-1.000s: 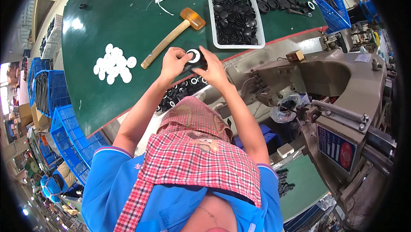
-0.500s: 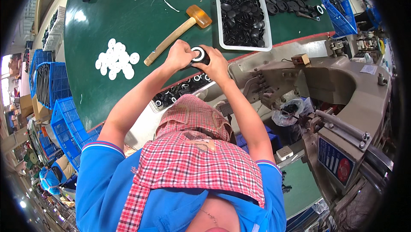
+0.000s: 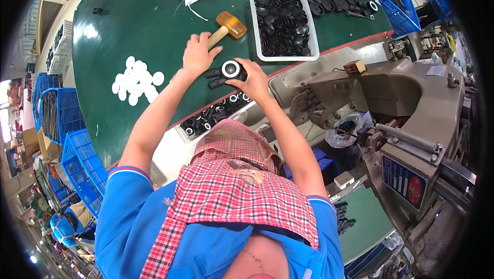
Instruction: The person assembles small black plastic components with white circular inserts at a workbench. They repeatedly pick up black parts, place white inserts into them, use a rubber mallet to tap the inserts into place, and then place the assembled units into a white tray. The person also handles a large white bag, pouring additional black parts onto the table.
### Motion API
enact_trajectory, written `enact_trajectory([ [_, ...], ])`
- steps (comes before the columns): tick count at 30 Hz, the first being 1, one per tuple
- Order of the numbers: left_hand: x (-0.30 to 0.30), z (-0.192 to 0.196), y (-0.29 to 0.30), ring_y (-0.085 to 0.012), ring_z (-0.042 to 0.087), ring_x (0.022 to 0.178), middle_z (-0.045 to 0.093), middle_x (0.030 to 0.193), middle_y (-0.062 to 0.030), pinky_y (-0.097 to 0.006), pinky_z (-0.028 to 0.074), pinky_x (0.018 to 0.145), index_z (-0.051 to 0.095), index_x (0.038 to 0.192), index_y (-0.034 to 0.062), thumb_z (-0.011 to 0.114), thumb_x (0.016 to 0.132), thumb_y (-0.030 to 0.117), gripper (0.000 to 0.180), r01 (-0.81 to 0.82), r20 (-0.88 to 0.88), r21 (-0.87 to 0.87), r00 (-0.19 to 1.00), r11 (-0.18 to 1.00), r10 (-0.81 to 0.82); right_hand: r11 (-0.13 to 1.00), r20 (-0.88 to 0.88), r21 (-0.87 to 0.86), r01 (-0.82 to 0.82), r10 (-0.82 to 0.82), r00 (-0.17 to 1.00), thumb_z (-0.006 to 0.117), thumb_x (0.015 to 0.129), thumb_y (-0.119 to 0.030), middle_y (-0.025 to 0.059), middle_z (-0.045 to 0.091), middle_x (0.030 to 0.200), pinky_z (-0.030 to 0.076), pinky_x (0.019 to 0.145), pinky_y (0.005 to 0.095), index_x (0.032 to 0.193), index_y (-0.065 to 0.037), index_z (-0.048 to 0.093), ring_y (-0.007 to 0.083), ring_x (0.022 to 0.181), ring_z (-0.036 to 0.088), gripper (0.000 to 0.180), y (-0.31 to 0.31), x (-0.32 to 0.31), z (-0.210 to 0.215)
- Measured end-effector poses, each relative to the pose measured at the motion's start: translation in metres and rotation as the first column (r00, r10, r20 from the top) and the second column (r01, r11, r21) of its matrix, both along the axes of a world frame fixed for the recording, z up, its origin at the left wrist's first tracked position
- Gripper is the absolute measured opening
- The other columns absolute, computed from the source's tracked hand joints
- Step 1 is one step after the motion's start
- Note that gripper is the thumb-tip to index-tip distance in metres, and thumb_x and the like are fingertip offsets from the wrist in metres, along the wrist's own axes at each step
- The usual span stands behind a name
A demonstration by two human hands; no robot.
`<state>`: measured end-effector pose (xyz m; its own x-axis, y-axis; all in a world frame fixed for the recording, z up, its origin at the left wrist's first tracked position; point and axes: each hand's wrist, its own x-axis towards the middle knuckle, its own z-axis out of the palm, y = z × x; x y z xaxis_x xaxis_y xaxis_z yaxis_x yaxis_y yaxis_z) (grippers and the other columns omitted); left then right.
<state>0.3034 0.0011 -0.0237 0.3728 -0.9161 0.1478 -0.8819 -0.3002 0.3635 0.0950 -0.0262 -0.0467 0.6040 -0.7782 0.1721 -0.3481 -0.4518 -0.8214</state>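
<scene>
My right hand (image 3: 256, 79) grips a short black cylindrical part (image 3: 226, 73) capped with a white disc, held on the green table (image 3: 128, 27) near its front edge. My left hand (image 3: 197, 52) lies over the wooden handle of a mallet (image 3: 230, 24), whose amber head points toward the far right. The fingers wrap the handle just left of the black part. A pile of white discs (image 3: 136, 81) lies to the left of both hands.
A white tray (image 3: 284, 57) full of black round parts stands behind my right hand. A narrow tray of capped black parts (image 3: 211, 117) sits at the table's front edge. Blue crates (image 3: 77, 150) stand at left. A grey machine (image 3: 401, 104) is at right.
My left hand has left the black part and moved up-left onto the mallet handle. My right hand stays on the part.
</scene>
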Motion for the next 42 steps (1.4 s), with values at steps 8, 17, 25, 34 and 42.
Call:
enact_trajectory([
  [8, -0.008, 0.063, 0.069, -0.0398, 0.063, 0.075, 0.063, 0.08, -0.0226, -0.046, 0.047, 0.063, 0.052, 0.108, 0.0004, 0.057, 0.097, 0.027, 0.029, 0.11, -0.452, 0.104, 0.89, 0.989, -0.051, 0.998, -0.029, 0.059, 0.011, -0.009, 1.0, 0.085, 0.065, -0.033, 0.0047, 0.064, 0.113, 0.049, 0.088, 0.0416, 0.121, -0.013, 0.06, 0.0291, 0.105, 0.059, 0.064, -0.001, -0.002, -0.003],
  [17, -0.031, 0.053, 0.115, -0.0444, 0.061, 0.065, 0.063, 0.07, -0.0209, -0.049, 0.045, 0.053, 0.047, 0.097, 0.0005, 0.053, 0.099, 0.029, 0.03, 0.142, -0.204, 0.26, 0.975, 0.955, -0.089, 1.0, -0.021, -0.016, 0.013, -0.013, 1.0, 0.085, 0.064, -0.032, 0.006, 0.065, 0.113, 0.049, 0.088, 0.0425, 0.118, -0.011, 0.061, 0.0298, 0.105, 0.06, 0.063, 0.0, 0.004, 0.006],
  [25, -0.043, 0.055, 0.127, -0.0432, 0.062, 0.065, 0.062, 0.068, -0.0219, -0.05, 0.049, 0.056, 0.043, 0.096, 0.0017, 0.057, 0.096, 0.033, 0.034, 0.207, -0.149, 0.248, 0.973, 0.946, -0.174, 1.0, -0.056, 0.019, 0.018, -0.017, 0.998, 0.085, 0.064, -0.031, 0.0084, 0.064, 0.113, 0.048, 0.09, 0.0424, 0.118, -0.01, 0.061, 0.0319, 0.107, 0.059, 0.063, 0.0, 0.001, 0.006],
  [34, 0.005, 0.017, 0.045, -0.0415, 0.064, 0.079, 0.063, 0.089, -0.0194, -0.05, 0.052, 0.062, 0.049, 0.107, 0.004, 0.06, 0.094, 0.031, 0.032, 0.001, -0.058, -0.015, 0.998, 1.0, -0.002, 0.996, -0.003, 0.064, 0.054, -0.054, 0.999, 0.086, 0.065, -0.029, 0.0087, 0.064, 0.108, 0.049, 0.085, 0.041, 0.115, -0.009, 0.062, 0.0311, 0.1, 0.06, 0.059, 0.002, 0.003, 0.005],
  [42, 0.015, -0.025, 0.022, -0.0372, 0.055, 0.107, 0.054, 0.117, -0.0178, -0.046, 0.047, 0.089, 0.053, 0.125, 0.0042, 0.069, 0.085, 0.023, 0.047, 0.157, 0.035, -0.169, 0.988, 0.973, -0.153, 0.848, 0.101, 0.498, 0.181, -0.263, 0.959, 0.088, 0.07, -0.022, 0.005, 0.065, 0.086, 0.048, 0.064, 0.0261, 0.113, 0.001, 0.061, 0.009, 0.073, 0.058, 0.056, 0.076, -0.079, -0.017],
])
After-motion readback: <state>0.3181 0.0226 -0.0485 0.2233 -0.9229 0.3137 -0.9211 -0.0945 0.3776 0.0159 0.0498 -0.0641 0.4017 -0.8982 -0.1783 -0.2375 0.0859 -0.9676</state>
